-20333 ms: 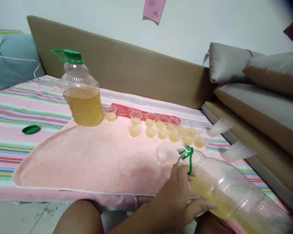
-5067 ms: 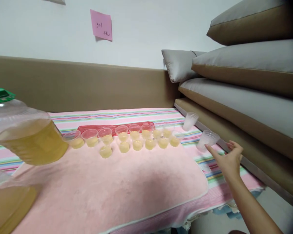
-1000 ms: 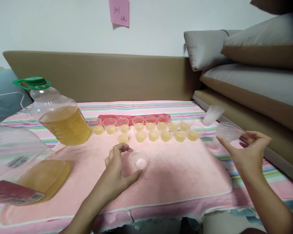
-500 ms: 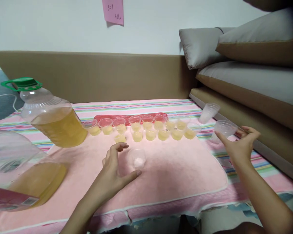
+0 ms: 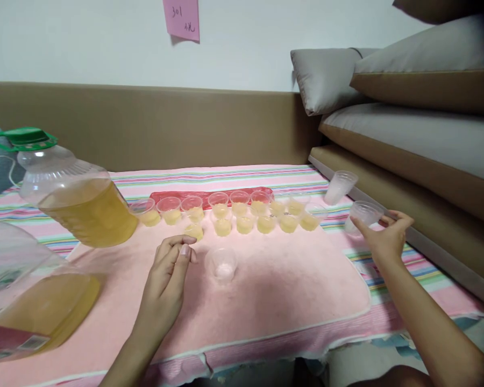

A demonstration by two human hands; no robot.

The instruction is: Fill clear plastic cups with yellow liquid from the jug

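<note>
Holds left hand (image 5: 167, 279) empty above towel (image 5: 290, 290), fingers loosely curled, thumb close to forefinger, just left of lone cup (image 5: 221, 263) and not touching it. Pinches cup (image 5: 363, 214) in right hand (image 5: 385, 239), thumb on the near side, fingers round the far side, off the towel's right edge, above striped cloth (image 5: 226, 174). Sees lone cup upright, unfilled, just in front of two rows of filled cups (image 5: 242, 215) with yellow liquid. Sees red strip (image 5: 173, 194) behind the rows, tilted cup (image 5: 341, 185) against sofa base (image 5: 427, 209), green-capped jug (image 5: 76, 204) at left, bottle (image 5: 32, 301) on its side at lower left, well apart from both hands.
</note>
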